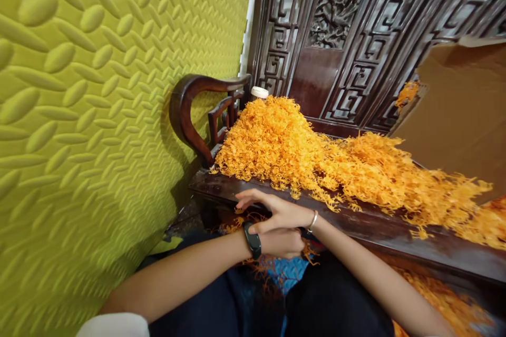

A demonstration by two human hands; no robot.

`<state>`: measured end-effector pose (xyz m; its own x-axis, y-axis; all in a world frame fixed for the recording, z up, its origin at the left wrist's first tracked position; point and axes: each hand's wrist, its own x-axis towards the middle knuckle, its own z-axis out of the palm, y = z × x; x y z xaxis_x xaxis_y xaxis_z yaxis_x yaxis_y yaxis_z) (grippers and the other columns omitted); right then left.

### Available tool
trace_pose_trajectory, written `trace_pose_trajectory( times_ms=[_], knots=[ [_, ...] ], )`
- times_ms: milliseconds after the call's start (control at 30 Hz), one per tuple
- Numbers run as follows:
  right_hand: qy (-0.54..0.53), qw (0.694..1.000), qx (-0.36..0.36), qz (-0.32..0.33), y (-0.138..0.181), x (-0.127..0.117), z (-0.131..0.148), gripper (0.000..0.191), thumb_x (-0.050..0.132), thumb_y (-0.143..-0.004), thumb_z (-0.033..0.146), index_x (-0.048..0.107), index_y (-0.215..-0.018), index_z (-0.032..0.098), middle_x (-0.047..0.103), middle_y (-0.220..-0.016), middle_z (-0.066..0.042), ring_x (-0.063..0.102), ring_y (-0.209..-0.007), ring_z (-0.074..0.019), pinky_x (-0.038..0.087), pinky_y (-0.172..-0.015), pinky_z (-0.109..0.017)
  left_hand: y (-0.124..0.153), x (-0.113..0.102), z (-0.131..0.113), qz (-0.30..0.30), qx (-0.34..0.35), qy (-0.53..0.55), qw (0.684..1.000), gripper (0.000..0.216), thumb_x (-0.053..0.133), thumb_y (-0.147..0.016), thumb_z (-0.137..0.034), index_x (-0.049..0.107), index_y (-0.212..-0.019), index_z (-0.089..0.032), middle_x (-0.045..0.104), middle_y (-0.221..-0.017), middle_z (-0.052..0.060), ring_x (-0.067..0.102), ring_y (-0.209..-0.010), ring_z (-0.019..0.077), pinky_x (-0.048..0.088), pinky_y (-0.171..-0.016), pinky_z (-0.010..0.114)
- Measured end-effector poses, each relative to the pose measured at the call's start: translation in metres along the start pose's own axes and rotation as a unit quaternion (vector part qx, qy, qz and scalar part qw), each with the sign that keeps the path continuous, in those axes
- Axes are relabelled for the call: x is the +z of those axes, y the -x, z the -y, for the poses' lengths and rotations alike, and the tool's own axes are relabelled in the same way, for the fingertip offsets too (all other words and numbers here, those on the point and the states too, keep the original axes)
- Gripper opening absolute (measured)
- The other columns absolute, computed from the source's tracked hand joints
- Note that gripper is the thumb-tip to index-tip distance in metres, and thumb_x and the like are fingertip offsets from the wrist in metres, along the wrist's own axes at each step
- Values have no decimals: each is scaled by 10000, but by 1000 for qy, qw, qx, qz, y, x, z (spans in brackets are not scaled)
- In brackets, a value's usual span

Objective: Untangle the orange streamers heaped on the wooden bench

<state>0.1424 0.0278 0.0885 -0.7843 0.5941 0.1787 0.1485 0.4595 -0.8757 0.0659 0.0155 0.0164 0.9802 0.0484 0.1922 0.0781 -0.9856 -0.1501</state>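
Note:
A big heap of orange stringy strands [316, 158] lies on the seat of a dark carved wooden bench [379, 229]. My two hands cross at the bench's front edge, just below the heap. My right hand [272, 210], with a bracelet on its wrist, lies over the left with its fingers stretched out to the left, holding nothing. Its thumb rests near the black watch band [253, 242] on my left wrist. My left hand [282, 243] sits underneath with its fingers curled in. Whatever it holds is hidden, apart from a dark bit at its right side.
A yellow-green embossed wall [87, 116] fills the left. The bench has a curved armrest [190, 110] and a carved back [336, 26]. A white-capped container [260, 92] stands behind the heap. A brown cardboard sheet [462, 110] leans at the right. More orange strands [446, 295] lie below the bench.

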Motion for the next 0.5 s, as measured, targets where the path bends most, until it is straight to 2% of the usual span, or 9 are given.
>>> trace_pose_trajectory(
  times_ms=[167,333,500],
  knots=[
    [-19,997,0,-77,0,0,4,495,633,-798,228,441,-1253,185,555,-1125,-75,536,-1066,-157,412,-979,-361,2,-9,3,-36,-18,7,999,181,544,-788,-191,679,-681,-133,657,-650,75,537,-547,167,364,-552,309],
    [16,994,34,-103,-3,-2,6,294,594,-828,219,544,-1111,156,598,-1038,-69,576,-962,-152,466,-884,-339,-2,-12,9,-37,6,18,999,208,529,-777,-204,674,-646,-134,639,-577,65,515,-489,155,353,-520,310],
    [37,992,35,-115,-11,-1,2,246,538,-866,225,542,-1100,148,618,-991,-63,593,-903,-143,485,-831,-317,-7,-10,11,-41,3,42,998,187,550,-768,-188,673,-636,-141,635,-563,50,558,-528,160,380,-526,284]
  ],
)
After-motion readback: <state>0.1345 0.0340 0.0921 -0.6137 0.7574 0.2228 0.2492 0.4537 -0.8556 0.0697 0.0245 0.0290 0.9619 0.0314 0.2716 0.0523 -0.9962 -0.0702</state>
